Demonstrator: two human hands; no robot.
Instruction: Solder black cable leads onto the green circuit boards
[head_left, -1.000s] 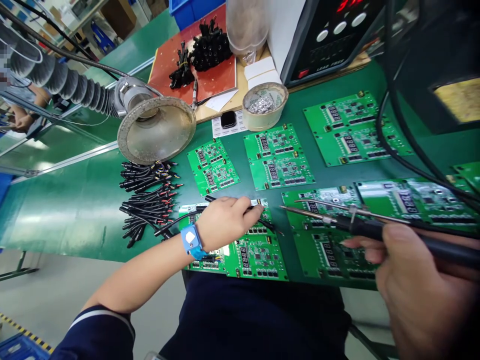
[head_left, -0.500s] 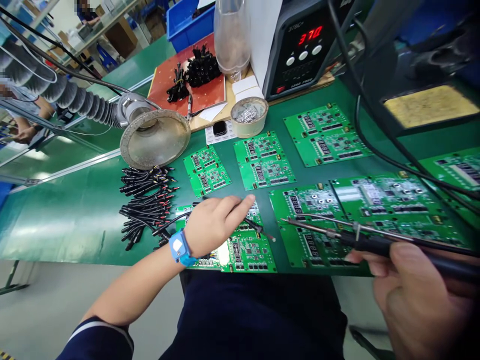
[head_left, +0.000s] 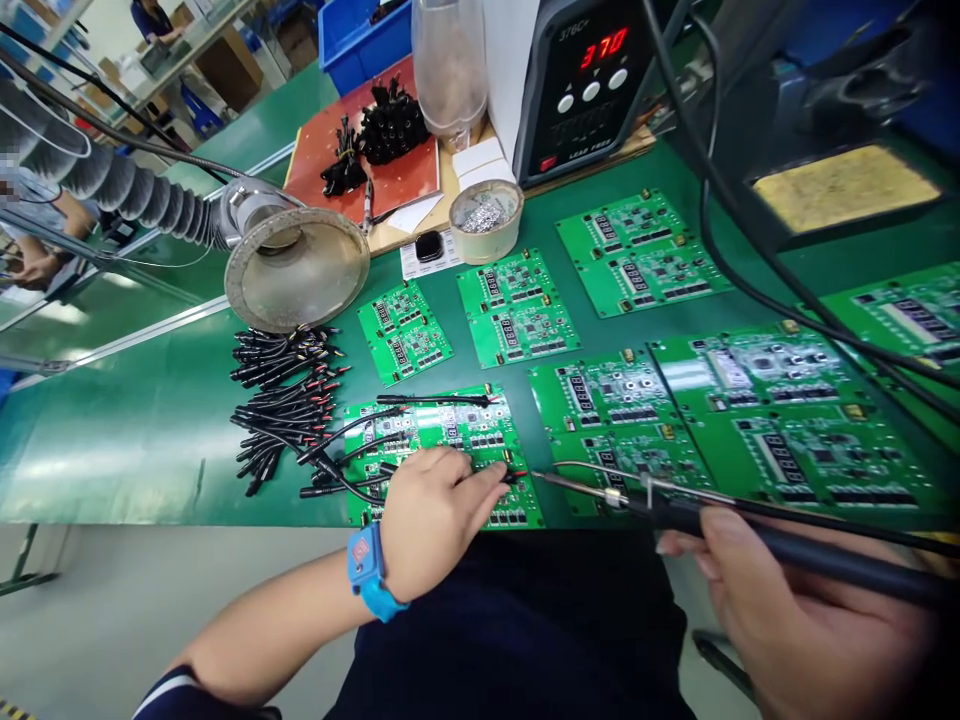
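Note:
My left hand, with a blue wrist strap, pinches a thin black wire with a red tip against the near edge of a green circuit board. Two other black wires lie on that board. My right hand grips a black soldering iron. Its metal tip and solder feed wire point left and sit right beside the red wire end.
A pile of black wires lies left of the board. Several more green boards cover the green mat. A fume extractor hood, solder station reading 370, round tin and sponge tray stand behind. Black cables cross at right.
My left hand drew back from the board's far edge to its near edge, now pinching a wire there. The soldering iron tip shifted left and nearer, meeting the wire end.

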